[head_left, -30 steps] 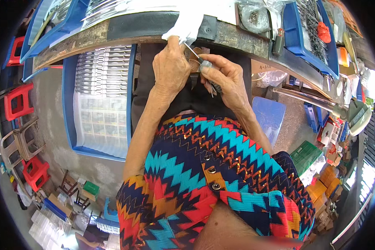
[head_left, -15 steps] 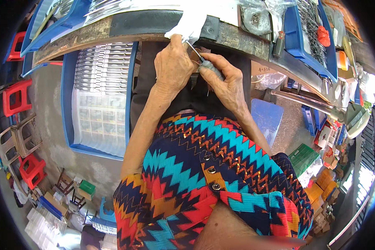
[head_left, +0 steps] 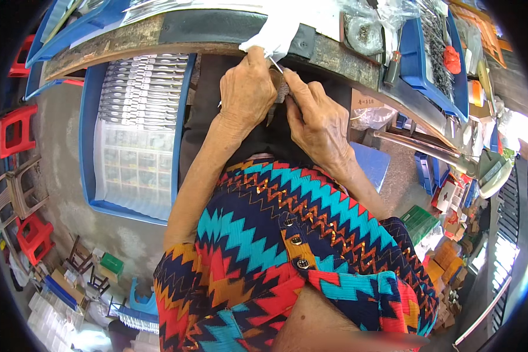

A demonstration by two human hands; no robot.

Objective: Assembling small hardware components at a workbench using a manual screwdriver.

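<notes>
a white cloth (head_left: pixel 274 36) is pinched in the left hand (head_left: pixel 247 97) at the bench (head_left: pixel 114 40); a thin metal rod (head_left: pixel 276 64) is seen between this and the right hand (head_left: pixel 321 120), whose hold cannot be told. fine handwork seems in progress; steady bracing is likely called for next.

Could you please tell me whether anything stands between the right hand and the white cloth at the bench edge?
Nothing visible blocks the way; only a thin metal rod shows in the gap between the right hand and the white cloth.
</notes>
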